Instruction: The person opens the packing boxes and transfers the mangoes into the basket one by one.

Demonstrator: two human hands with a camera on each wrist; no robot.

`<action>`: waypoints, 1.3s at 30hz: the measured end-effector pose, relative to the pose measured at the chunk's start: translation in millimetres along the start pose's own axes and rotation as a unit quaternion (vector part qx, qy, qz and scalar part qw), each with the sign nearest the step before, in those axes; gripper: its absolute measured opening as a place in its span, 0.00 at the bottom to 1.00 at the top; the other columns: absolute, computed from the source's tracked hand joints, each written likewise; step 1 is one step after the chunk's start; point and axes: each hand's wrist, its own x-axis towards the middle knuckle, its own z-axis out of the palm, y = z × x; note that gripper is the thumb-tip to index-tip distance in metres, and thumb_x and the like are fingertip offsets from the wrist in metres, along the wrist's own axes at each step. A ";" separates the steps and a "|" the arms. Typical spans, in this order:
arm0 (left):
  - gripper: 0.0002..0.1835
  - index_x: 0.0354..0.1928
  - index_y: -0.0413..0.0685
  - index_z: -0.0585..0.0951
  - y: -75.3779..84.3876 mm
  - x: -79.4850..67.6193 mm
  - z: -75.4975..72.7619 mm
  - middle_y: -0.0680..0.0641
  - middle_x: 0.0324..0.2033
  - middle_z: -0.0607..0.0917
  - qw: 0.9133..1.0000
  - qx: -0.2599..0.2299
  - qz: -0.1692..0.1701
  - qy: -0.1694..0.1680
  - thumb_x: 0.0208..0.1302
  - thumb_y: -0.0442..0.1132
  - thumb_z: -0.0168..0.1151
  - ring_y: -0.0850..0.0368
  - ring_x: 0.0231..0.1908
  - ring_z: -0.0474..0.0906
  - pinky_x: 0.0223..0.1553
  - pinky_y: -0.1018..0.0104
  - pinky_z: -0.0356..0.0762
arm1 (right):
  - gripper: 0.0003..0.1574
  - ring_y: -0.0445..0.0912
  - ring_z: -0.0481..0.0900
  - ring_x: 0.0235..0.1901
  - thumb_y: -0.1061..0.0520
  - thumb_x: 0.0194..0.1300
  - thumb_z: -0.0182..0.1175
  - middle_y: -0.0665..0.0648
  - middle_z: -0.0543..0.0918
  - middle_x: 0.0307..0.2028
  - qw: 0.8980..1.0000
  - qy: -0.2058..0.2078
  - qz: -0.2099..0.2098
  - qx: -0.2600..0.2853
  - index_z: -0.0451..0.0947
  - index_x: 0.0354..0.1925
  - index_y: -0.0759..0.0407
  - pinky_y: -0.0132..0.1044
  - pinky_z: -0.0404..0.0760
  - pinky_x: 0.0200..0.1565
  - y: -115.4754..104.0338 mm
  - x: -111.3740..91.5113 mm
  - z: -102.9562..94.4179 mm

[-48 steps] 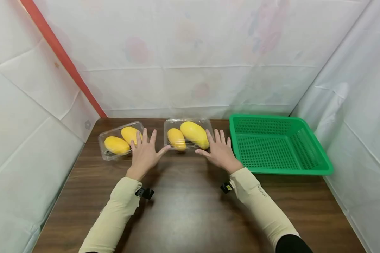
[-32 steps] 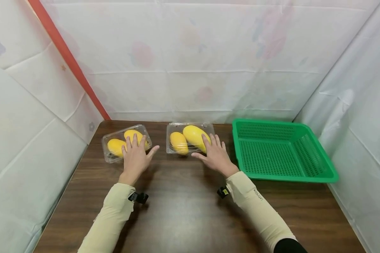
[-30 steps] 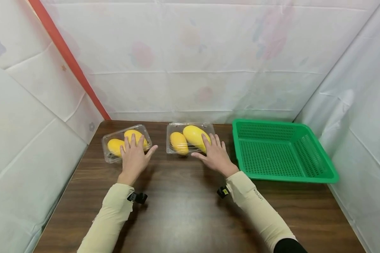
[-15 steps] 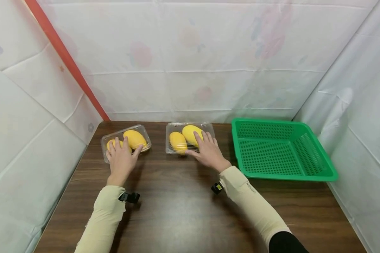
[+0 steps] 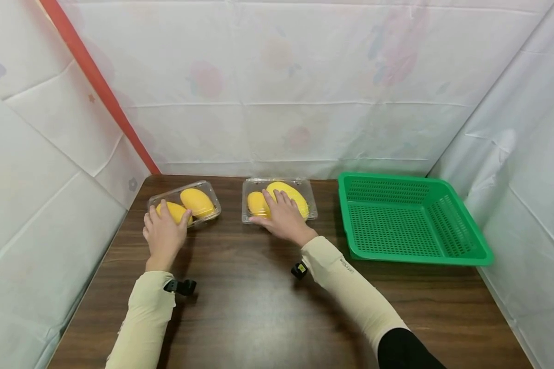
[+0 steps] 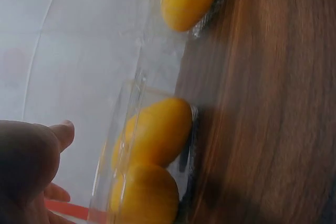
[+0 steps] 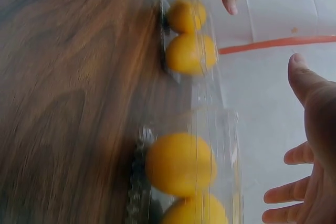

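Note:
Two clear plastic boxes stand at the back of the table. The left box [image 5: 172,196] holds two yellow mangoes [image 5: 197,202]; the middle box [image 5: 256,185] holds a smaller mango [image 5: 257,203] and a larger one [image 5: 296,197]. My left hand [image 5: 164,238] is at the left box's near left corner, fingers spread and loosely bent. My right hand [image 5: 283,218] reaches over the near side of the middle box, thumb out. In the right wrist view its fingers [image 7: 289,190] are apart above the lid, gripping nothing. In the left wrist view, the thumb hides part of the fingers.
A green perforated plastic basket [image 5: 413,259] stands at the back right, beside the middle box. Brown wood-grain table [image 5: 258,307] lies in front of the boxes. White cloth walls [image 5: 277,77] enclose the back and sides, with a red strip [image 5: 97,84] at the left corner.
My left hand has moved left across its box, from the right mango to the near left corner. My right hand has slid left over the middle box. Boxes and basket stay in place.

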 end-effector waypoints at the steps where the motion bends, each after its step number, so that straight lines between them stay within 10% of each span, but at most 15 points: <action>1: 0.48 0.76 0.41 0.43 -2.1 0.6 -0.7 0.27 0.73 0.44 1.000 -0.004 -0.006 -0.002 0.70 0.67 0.43 0.27 0.73 0.39 0.68 0.28 0.42 | 0.57 0.58 0.53 0.75 0.21 0.63 0.46 0.65 0.57 0.74 1.000 -0.003 -0.003 0.002 0.49 0.76 0.51 0.60 0.56 0.71 -3.4 2.2 0.8; 39: 0.47 0.76 0.41 0.45 -33.8 4.1 -0.5 0.27 0.72 0.52 0.995 -0.078 -0.050 0.027 0.70 0.66 0.41 0.26 0.70 0.50 0.67 0.30 0.50 | 0.58 0.55 0.53 0.75 0.20 0.62 0.45 0.62 0.56 0.74 0.997 -0.042 -0.061 -0.014 0.45 0.77 0.48 0.49 0.55 0.74 -63.8 40.4 26.3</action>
